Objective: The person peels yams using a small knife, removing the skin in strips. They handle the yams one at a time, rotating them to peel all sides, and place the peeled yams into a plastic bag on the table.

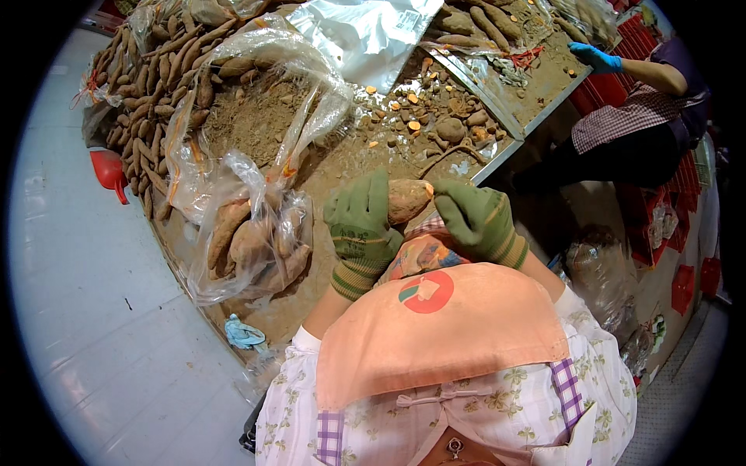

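Observation:
My left hand (362, 218), in a green knit work glove with a striped cuff, grips a sweet potato (408, 200) in front of my lap. An orange cut face shows at the tuber's right end. Close by that end is my right hand (479, 220), gloved alike, its fingers curled. Whether it holds a small tool is hidden from me. Left of my hands lies a clear plastic bag (256, 250) with several large sweet potatoes inside. Beyond my hands, sweet potato trimmings (414, 126) and small pieces are scattered on the soil-covered surface.
A big heap of sweet potatoes (145, 110) lies at the far left, beside a red plastic scoop (109, 172). White plastic sheeting (364, 38) covers the back. A metal edge (501, 160) runs at right, where a co-worker's blue-gloved hand (595, 58) rests near red crates (635, 49).

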### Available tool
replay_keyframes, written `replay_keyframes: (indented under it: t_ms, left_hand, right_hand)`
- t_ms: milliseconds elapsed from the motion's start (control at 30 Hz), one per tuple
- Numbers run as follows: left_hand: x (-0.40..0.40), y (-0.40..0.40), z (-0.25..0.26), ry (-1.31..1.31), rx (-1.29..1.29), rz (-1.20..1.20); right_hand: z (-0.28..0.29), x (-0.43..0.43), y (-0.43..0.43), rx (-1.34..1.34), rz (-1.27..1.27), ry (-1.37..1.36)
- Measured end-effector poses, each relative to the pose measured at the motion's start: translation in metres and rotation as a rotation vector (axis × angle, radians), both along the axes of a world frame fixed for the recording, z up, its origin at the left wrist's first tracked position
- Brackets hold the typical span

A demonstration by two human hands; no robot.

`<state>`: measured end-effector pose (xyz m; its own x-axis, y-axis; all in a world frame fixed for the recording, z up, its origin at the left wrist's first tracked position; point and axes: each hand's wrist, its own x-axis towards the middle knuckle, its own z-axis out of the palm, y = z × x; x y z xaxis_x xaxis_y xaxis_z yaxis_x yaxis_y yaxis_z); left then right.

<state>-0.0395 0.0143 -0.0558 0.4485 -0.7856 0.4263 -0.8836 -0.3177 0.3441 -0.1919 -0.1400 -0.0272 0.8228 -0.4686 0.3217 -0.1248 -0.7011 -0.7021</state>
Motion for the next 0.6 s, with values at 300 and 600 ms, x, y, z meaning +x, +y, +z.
replay_keyframes:
  t_ms: [300,600]
  left_hand:
    - [0.000,-0.002,-0.010,-0.004,-0.054,-0.006]
    - [-0.009,-0.004,-0.005,0.131,-0.007,0.033]
  right_hand:
    - [0.006,-0.003,0.000,-0.333,0.050,0.246]
    - [-0.029,-0.001,-0.028,-0.369,-0.177,0.588]
